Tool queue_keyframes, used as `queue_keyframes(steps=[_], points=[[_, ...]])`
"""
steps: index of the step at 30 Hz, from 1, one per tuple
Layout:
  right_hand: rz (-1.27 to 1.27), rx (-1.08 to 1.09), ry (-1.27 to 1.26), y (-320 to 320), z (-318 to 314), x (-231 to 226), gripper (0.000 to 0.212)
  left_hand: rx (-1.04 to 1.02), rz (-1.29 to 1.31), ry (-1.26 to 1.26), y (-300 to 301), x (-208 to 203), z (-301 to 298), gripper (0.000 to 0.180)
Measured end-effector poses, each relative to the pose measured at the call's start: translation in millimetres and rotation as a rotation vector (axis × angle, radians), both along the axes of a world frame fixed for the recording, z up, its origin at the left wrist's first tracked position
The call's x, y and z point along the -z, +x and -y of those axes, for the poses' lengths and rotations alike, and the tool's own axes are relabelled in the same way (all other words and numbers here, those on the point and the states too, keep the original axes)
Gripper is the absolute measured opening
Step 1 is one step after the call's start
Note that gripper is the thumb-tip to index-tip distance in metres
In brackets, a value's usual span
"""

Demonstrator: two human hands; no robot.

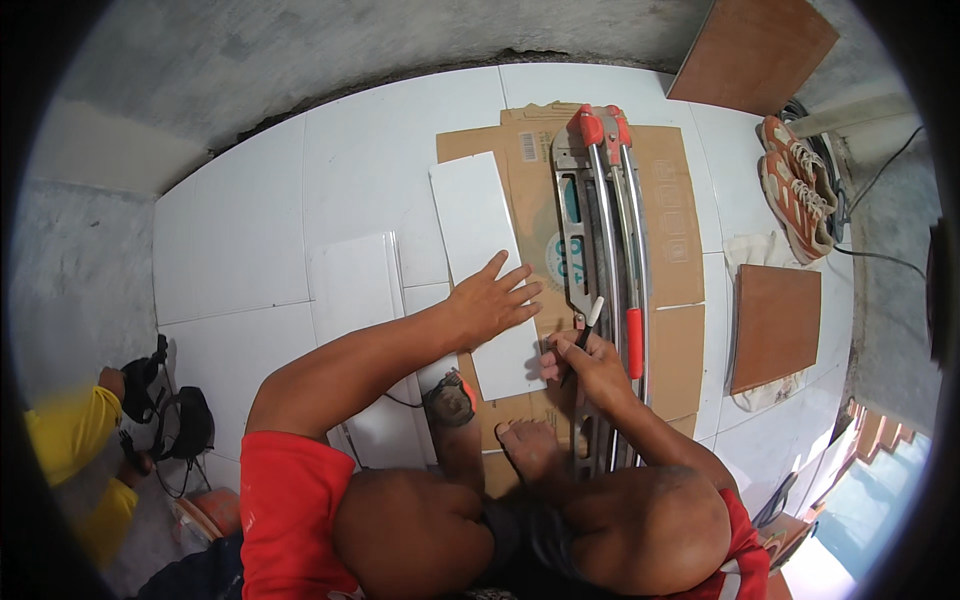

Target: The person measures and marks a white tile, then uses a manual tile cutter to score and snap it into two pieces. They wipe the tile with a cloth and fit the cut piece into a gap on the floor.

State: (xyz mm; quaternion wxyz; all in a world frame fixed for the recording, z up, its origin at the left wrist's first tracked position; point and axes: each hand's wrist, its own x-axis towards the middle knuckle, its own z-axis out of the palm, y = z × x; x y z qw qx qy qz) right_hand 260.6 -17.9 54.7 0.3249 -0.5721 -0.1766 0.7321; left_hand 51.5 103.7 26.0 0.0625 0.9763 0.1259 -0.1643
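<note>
A white tile strip (480, 215) lies slightly askew on flattened cardboard. Across its middle my left hand (495, 303) rests flat, fingers spread toward the tile's right edge. In my right hand (592, 365), just right of the tile's lower end, is a black marker (590, 322) with a white end pointing up and away. A tile cutter (600, 220) with steel rails and a red handle (634, 343) stands close along the right side. By my foot sits a round dark thing with an orange edge (451, 397); its kind is unclear.
More white tile pieces (362, 275) lie left of the cardboard (672, 235). On the right are brown tiles (777, 325) on a cloth, sneakers (797, 190) and dark cables. A brown board (752, 55) leans at the back wall. A co-worker's yellow sleeve (75, 430) reaches in at left near black gear (185, 425).
</note>
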Motion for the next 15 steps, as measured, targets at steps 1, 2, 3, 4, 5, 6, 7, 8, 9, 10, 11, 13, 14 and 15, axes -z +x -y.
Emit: queue_keyframes(steps=[1,2,3,4,5,6,7,8,9,10,11,13,14,15], points=[[0.006,0.024,0.028,3.3,-1.9,-10.3,0.025,0.035,-0.056,-0.006,4.4,-5.4,-3.3,0.062],[0.012,0.046,0.056,8.4,-5.1,-22.0,0.025,0.05,-0.049,0.005,6.9,-4.4,-4.4,0.06],[0.017,0.069,0.085,13.5,-8.4,-33.7,0.026,0.065,-0.043,0.016,8.3,-2.7,-4.2,0.058],[0.026,0.106,0.14,21.3,-13.3,-44.0,0.026,0.077,-0.037,0.026,8.9,-1.0,-4.0,0.057],[0.036,0.14,0.196,31.4,-19.4,-53.4,0.027,0.08,-0.019,0.026,8.3,0.8,-4.3,0.054],[0.04,0.172,0.253,38.4,-24.6,-59.1,0.028,0.078,-0.008,0.029,5.5,1.3,-4.3,0.052],[0.051,0.168,0.268,42.4,-29.3,-64.3,0.028,0.078,0.007,0.035,4.2,1.0,-5.3,0.05],[0.062,0.164,0.282,45.3,-33.5,-68.4,0.028,0.088,0.008,0.054,5.6,1.3,-5.6,0.047],[0.074,0.158,0.295,45.9,-35.9,-70.7,0.029,0.097,0.01,0.071,9.1,3.1,-4.4,0.044],[0.065,0.172,0.285,44.3,-37.1,-68.4,0.029,0.104,0.011,0.088,11.3,4.7,-3.5,0.041],[0.054,0.184,0.275,41.8,-38.0,-62.6,0.029,0.102,0.047,0.108,11.1,7.9,-3.4,0.035],[0.068,0.206,0.247,43.6,-36.0,-56.3,0.03,0.102,0.132,0.137,16.6,9.5,-1.6,0.024],[0.086,0.212,0.235,47.1,-35.4,-54.4,0.03,0.104,0.101,0.119,19.1,10.6,-2.8,0.02],[0.107,0.227,0.207,50.3,-29.4,-51.2,0.031,0.114,0.073,0.087,26.2,-1.6,-5.3,0.016]])
